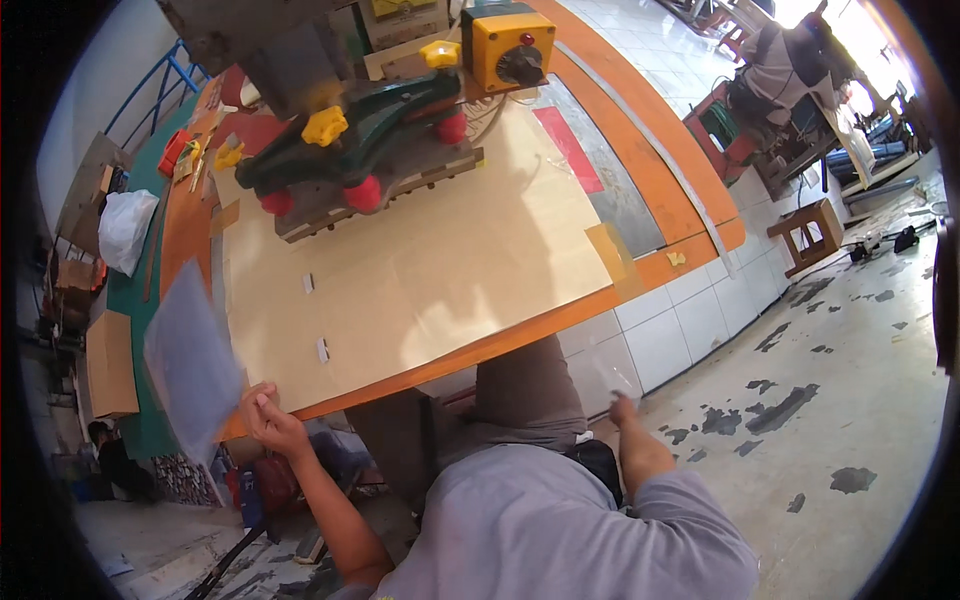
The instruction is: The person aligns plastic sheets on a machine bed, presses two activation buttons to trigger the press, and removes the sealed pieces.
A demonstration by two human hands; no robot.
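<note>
My left hand (268,418) is at the near left corner of the orange-edged work table (640,275) and pinches a thin grey sheet (190,360), blurred, standing up from the fingers. My right hand (624,408) hangs below the table's front edge on the right; it looks closed around a clear plastic sheet (612,368), faint against the white tiles. A tan cardboard sheet (430,270) covers the table top. At its far end stands a green press (350,140) with yellow and red knobs.
A yellow control box (507,45) sits behind the press. A white bag (125,228) and cardboard boxes (110,362) lie to the left. A wooden stool (808,235) and a cluttered bench stand at the right on a patchy concrete floor.
</note>
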